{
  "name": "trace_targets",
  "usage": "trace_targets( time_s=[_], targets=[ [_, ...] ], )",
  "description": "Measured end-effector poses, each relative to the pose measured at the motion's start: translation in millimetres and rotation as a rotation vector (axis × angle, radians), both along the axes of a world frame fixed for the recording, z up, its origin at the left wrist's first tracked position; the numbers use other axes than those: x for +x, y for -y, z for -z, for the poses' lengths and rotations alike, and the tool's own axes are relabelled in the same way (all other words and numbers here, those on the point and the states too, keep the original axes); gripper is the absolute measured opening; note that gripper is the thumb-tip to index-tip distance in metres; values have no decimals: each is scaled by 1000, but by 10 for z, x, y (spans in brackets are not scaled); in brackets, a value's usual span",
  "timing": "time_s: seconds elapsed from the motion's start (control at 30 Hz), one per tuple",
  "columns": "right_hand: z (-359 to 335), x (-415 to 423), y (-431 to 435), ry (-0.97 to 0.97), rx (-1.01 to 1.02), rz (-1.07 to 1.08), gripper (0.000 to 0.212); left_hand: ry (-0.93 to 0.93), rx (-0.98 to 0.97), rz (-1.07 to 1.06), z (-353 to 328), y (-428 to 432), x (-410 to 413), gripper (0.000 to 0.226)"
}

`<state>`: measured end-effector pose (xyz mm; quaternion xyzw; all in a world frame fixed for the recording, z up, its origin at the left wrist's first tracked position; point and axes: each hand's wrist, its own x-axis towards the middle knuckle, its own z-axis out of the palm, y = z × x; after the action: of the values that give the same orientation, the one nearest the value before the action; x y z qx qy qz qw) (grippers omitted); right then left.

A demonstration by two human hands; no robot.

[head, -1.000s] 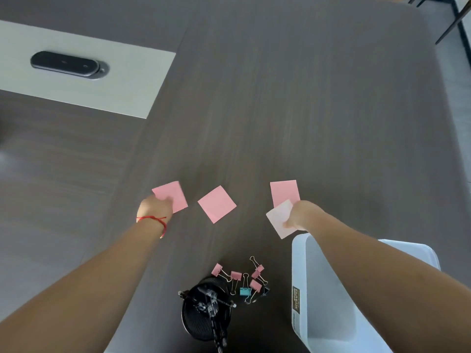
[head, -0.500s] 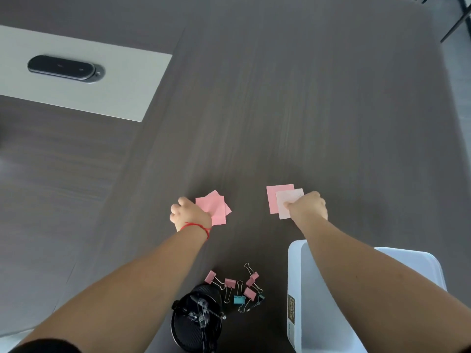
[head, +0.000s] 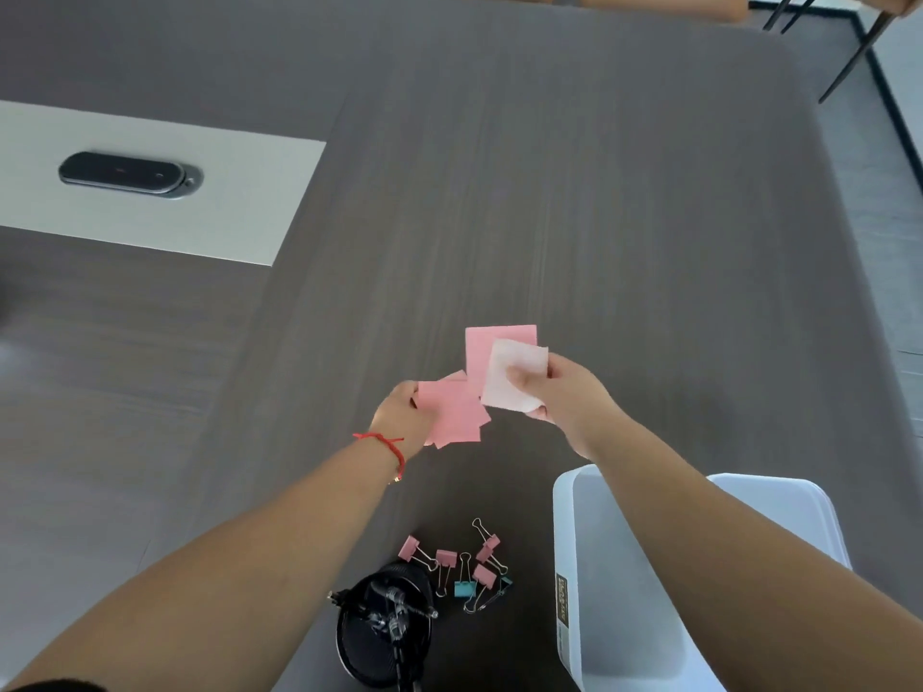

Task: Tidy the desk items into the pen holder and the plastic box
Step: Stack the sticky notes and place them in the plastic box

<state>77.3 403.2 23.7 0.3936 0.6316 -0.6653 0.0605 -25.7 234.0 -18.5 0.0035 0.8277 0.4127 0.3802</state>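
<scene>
My left hand (head: 402, 416) holds two overlapping pink sticky notes (head: 452, 414) just above the desk. My right hand (head: 562, 392) grips a pale pink note (head: 514, 374) together with a darker pink note (head: 492, 349) behind it. The two bundles almost touch at the middle. Near the front edge stands the black mesh pen holder (head: 384, 626) with pens inside. To its right lies a heap of several pink and teal binder clips (head: 467, 566). The translucent white plastic box (head: 619, 591) sits at the front right, partly hidden under my right forearm.
The dark wood-grain desk (head: 549, 192) stretches far ahead. A light inset panel (head: 225, 192) with a dark oval socket cover (head: 127, 173) lies at the far left. Chair legs (head: 849, 52) stand beyond the far right corner.
Both hands have picked their sticky notes up off the desk and moved inward toward each other. The left hand gathered two notes; the right now holds both the pale and the pink one.
</scene>
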Motion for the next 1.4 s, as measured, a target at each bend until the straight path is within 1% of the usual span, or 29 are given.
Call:
trace_targets(
  time_s=[0.03, 0.07, 0.13, 0.2, 0.27, 0.3, 0.33, 0.37, 0.4, 0.43, 0.5, 0.53, 0.6, 0.67, 0.73, 0.8, 0.87, 0.97, 1.0, 1.07, 1.13, 1.17, 1.23, 1.3, 1.33, 1.37, 1.4],
  targets=[
    [-124, 75, 55, -39, -57, -79, 24, 63, 104, 12, -80, -54, 49, 22],
    [-177, 145, 103, -26, -30, -143, 23, 149, 229, 10, -203, -116, 114, 28],
    [-193, 289, 176, 43, 153, -185, 17, 318, 396, 17, -338, -214, 225, 38],
    [-192, 451, 234, 69, 336, -126, 14, 421, 448, 65, -416, -307, 372, 35],
    [-137, 652, 226, 99, 511, -32, 25, 479, 462, 107, -489, -381, 517, 32],
    [-107, 769, 217, 121, 554, 16, 34, 495, 445, 127, -502, -414, 588, 31],
    [-93, 890, 210, 134, 524, 67, 43, 513, 424, 147, -486, -443, 652, 31],
    [-97, 1006, 202, 125, 438, 117, 50, 527, 400, 172, -480, -476, 723, 31],
    [-82, 1120, 192, 116, 338, 153, 51, 540, 383, 189, -477, -513, 811, 31],
    [-91, 1235, 186, 113, 273, 170, 44, 550, 359, 200, -476, -552, 903, 29],
    [-102, 1457, 167, 142, 254, 172, 22, 553, 284, 224, -448, -631, 1093, 26],
    [-77, 1561, 153, 163, 271, 177, 14, 565, 250, 249, -443, -670, 1192, 33],
    [21, 1745, 147, 238, 308, 196, 14, 580, 189, 297, -410, -751, 1377, 48],
    [144, 1856, 174, 343, 301, 226, 10, 557, 161, 342, -372, -802, 1530, 45],
    [301, 1892, 209, 417, 275, 227, 16, 509, 149, 365, -355, -844, 1624, 29],
    [397, 1853, 230, 443, 217, 267, 21, 433, 125, 382, -298, -890, 1649, 22],
    [530, 1780, 211, 415, 208, 253, 25, 383, 123, 366, -301, -918, 1635, 18],
    [647, 1648, 158, 470, 220, 178, 33, 457, 209, 234, -318, -917, 1552, 20],
    [661, 1617, 151, 473, 225, 143, 35, 475, 234, 203, -313, -896, 1515, 25],
    [653, 1577, 140, 449, 253, 114, 35, 475, 251, 136, -371, -841, 1431, 40],
    [615, 1580, 151, 435, 287, 95, 40, 440, 280, 52, -440, -781, 1309, 35],
    [608, 1597, 165, 445, 337, 60, 48, 408, 275, 27, -440, -736, 1223, 31],
    [580, 1637, 199, 536, 493, -99, 65, 317, 207, 25, -462, -619, 1056, 25],
    [476, 1647, 251, 609, 646, -259, 75, 210, 56, 129, -398, -457, 887, 15],
    [389, 1636, 284, 607, 708, -291, 76, 164, -34, 232, -373, -370, 817, 14],
    [265, 1619, 328, 557, 773, -280, 73, 108, -132, 372, -318, -280, 755, 18],
    [143, 1598, 388, 452, 833, -238, 67, 15, -256, 574, -258, -187, 689, 25]
  ],
)
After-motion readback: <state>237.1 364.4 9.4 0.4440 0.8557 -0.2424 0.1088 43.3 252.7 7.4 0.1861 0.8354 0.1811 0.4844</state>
